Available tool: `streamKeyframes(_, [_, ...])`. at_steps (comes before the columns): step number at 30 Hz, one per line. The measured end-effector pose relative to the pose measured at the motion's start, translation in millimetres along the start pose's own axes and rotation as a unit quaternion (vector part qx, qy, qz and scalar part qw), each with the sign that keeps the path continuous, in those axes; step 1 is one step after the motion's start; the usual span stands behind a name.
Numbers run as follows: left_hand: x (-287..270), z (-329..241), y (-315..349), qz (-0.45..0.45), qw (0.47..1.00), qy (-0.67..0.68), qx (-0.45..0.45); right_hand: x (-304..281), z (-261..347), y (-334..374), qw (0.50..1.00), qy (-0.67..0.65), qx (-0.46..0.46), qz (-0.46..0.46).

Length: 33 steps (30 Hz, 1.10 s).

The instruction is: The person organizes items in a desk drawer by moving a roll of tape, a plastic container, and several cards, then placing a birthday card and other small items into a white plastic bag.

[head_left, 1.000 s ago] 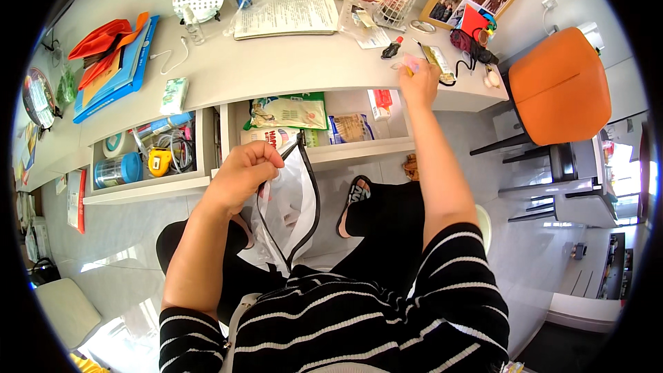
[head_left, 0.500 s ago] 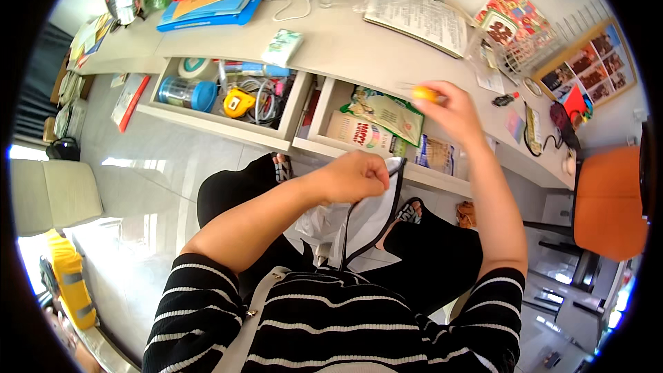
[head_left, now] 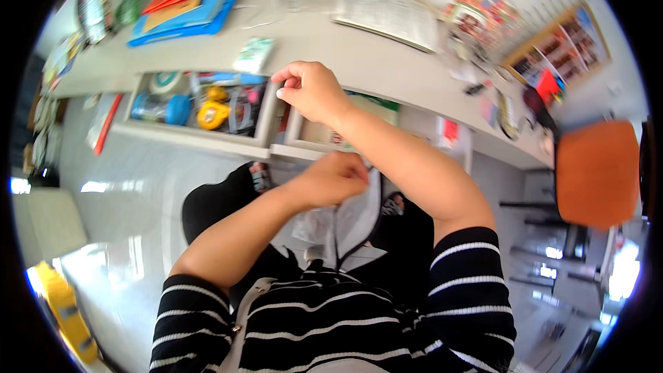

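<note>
My left hand (head_left: 333, 178) is closed on the upper edge of a pale grey pouch (head_left: 359, 207) with black edging, held over my lap. My right hand (head_left: 311, 90) hovers where the two open drawers meet. Its fingers are bent, thumb and forefinger slightly apart, and I see nothing held between them. Left of it, the left drawer (head_left: 193, 137) holds a yellow tape measure (head_left: 213, 115), a small yellow piece (head_left: 216, 93) just behind that, a blue-lidded clear jar (head_left: 161, 108) and coiled cables (head_left: 242, 114). My right forearm hides part of the right drawer (head_left: 311, 146) and its green packet (head_left: 378, 107).
On the desk (head_left: 304, 41) lie blue folders (head_left: 207, 17) under orange bags, a tissue packet (head_left: 253, 54) and an open book (head_left: 387, 19). At the right are a framed photo board (head_left: 563, 45) and an orange chair (head_left: 597, 174). A yellow case (head_left: 62, 307) lies at lower left.
My right hand has swung left from the right drawer and no longer shows the small yellow, thin-tipped thing. A yellow piece now shows behind the tape measure. My left hand keeps its hold.
</note>
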<state>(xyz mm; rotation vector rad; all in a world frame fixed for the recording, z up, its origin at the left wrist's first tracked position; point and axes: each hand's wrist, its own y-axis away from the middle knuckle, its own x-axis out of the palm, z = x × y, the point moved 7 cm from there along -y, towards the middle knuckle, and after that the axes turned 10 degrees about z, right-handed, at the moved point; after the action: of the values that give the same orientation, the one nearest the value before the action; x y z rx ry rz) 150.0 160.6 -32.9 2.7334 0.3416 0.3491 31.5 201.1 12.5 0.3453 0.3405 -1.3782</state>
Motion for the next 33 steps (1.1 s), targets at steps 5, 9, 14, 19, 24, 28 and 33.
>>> streamKeyframes(5, [6,-33,-12,-0.07,0.986,0.139,0.062,-85,-45,89,0.982,-0.152,0.073,-0.087])
streamKeyframes(9, [23,-54,-29,-0.104,0.958,0.242,0.115,-143,-65,168,0.942,-0.22,0.144,-0.208])
streamKeyframes(14, [52,-61,-50,-0.094,0.949,0.248,0.169,-181,-94,234,0.898,-0.27,0.17,-0.304])
streamKeyframes(19, [78,-65,-77,-0.061,0.953,0.237,0.177,-227,-179,270,0.881,-0.174,0.155,-0.412])
streamKeyframes(24, [89,-65,-92,-0.043,0.96,0.223,0.167,-271,-179,292,0.835,0.277,0.143,-0.453])
streamKeyframes(28, [80,-57,-98,-0.034,0.97,0.19,0.144,-273,-185,281,0.749,0.503,0.177,-0.393])
streamKeyframes(33, [72,-49,-100,-0.043,0.975,0.185,0.119,-264,-193,271,0.739,0.541,0.21,-0.343])
